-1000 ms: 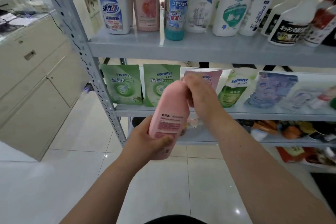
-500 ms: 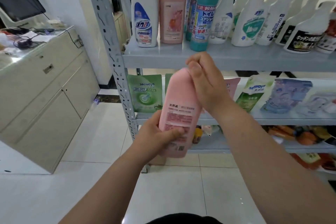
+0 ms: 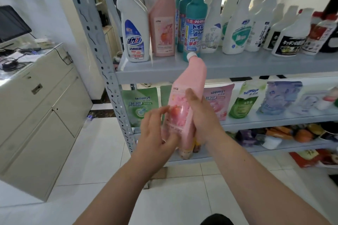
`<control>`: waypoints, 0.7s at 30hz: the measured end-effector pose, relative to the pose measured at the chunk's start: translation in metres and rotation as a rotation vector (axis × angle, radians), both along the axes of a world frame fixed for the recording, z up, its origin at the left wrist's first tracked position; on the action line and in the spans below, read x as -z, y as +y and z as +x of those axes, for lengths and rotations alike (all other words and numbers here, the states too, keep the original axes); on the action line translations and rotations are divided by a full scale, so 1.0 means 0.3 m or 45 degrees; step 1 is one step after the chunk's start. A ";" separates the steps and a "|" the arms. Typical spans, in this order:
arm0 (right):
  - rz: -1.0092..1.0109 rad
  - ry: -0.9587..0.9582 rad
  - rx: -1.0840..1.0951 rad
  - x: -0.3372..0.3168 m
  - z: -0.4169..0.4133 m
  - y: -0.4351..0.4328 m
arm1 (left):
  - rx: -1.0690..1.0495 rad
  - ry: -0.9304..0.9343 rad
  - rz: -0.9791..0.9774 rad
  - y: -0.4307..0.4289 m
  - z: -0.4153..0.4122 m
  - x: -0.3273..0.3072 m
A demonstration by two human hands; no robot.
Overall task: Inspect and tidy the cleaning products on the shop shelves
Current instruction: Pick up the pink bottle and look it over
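Grips the pink bottle [image 3: 184,107] in the right hand [image 3: 203,120], fingers wrapped round its right side and thumb laid across the front label. Holds it near, in front of the grey shelving, tilted so that the white cap [image 3: 191,56] points up and right, level with the front edge of the upper shelf [image 3: 256,65]. Touches the bottle's lower left with the left hand [image 3: 155,133]: fingers spread and almost straight at the label, thumb against the bottom edge, all blurred, closed round nothing. Faces, on the upper shelf, a white bottle with a blue cap [image 3: 134,33] at the left end, a second pink bottle [image 3: 162,29] just right of it, then teal bottles [image 3: 195,23] and white spray bottles [image 3: 237,29] further right. Looks, on the middle shelf [image 3: 274,117] behind the held bottle, at a green pouch [image 3: 140,106] to the left and a pink pouch [image 3: 217,104] to the right.
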State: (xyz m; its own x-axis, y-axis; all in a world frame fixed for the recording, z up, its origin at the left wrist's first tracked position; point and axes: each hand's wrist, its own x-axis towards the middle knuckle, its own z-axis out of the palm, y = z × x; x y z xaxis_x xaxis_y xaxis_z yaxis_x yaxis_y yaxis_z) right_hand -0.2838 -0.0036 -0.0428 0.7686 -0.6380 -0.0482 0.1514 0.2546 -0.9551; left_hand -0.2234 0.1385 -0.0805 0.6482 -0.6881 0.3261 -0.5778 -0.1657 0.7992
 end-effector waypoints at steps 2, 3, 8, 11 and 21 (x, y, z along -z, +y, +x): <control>-0.028 -0.041 0.030 -0.004 -0.007 -0.022 | 0.022 0.390 -0.002 -0.011 0.023 -0.038; -0.080 -0.043 0.038 -0.006 -0.009 -0.038 | 0.110 0.647 -0.007 -0.023 0.031 -0.050; -0.388 0.072 0.074 -0.058 0.023 -0.126 | 0.071 0.770 -0.140 -0.130 0.049 -0.085; -0.458 0.119 0.067 -0.077 0.045 -0.179 | -0.092 0.457 -0.102 -0.227 0.071 -0.105; -0.640 0.059 0.316 -0.217 0.105 -0.535 | 0.241 0.104 -0.018 -0.551 0.152 -0.262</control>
